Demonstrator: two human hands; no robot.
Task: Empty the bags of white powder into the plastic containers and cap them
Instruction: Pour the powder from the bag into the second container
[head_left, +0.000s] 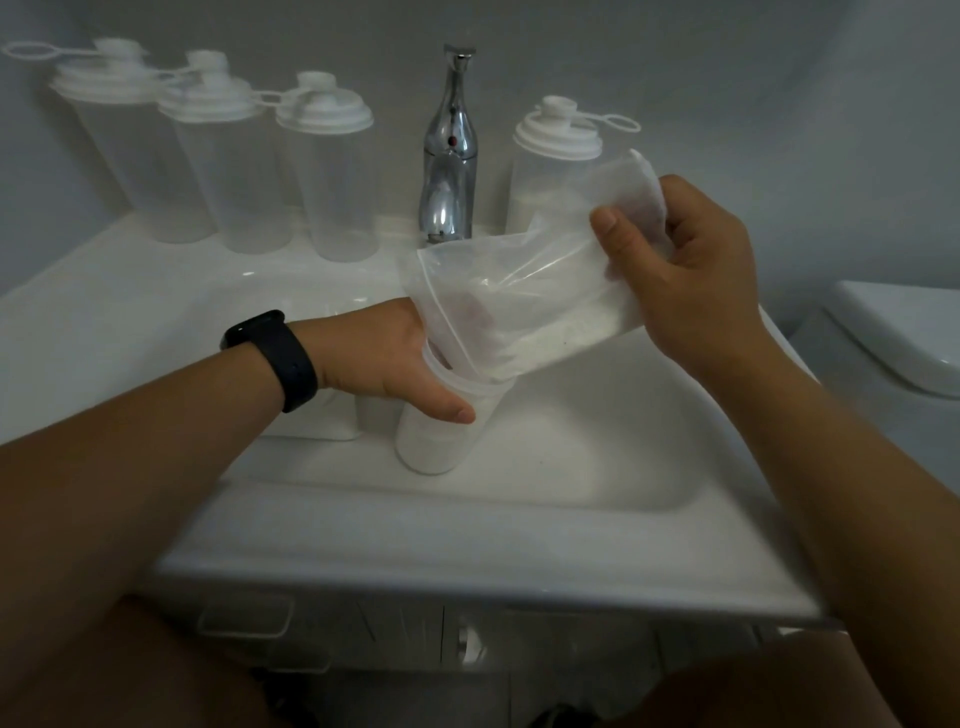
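bag tipped into an open container in the sink

bag (524, 306) of white powder slopes down from upper right to lower left, its open mouth tucked into the rim of an uncapped plastic container (434, 441) that stands in the basin in front of the faucet (451, 156). the left hand (395, 364) wraps the container just under its rim, fingers curled round it. the right hand (691, 270) pinches the bag's raised closed end, thumb on the near face. powder (566, 332) lies along the bag's lower edge, and the container already looks partly filled.

left of the faucet, three capped containers (228, 156) stand in a row on the sink (467, 551) ledge and look empty; right of the faucet stands a capped one (550, 171) with white in its lower part.

risks, as i judge them: the bag mouth is wider than the rim, so a quick lift of the high end could send powder over the edge into the basin. if the left grip loosens, the mouth may slip out or the container may tip. powder could also cling in the bag's corners and stay behind. the cap for this container is not plainly visible.
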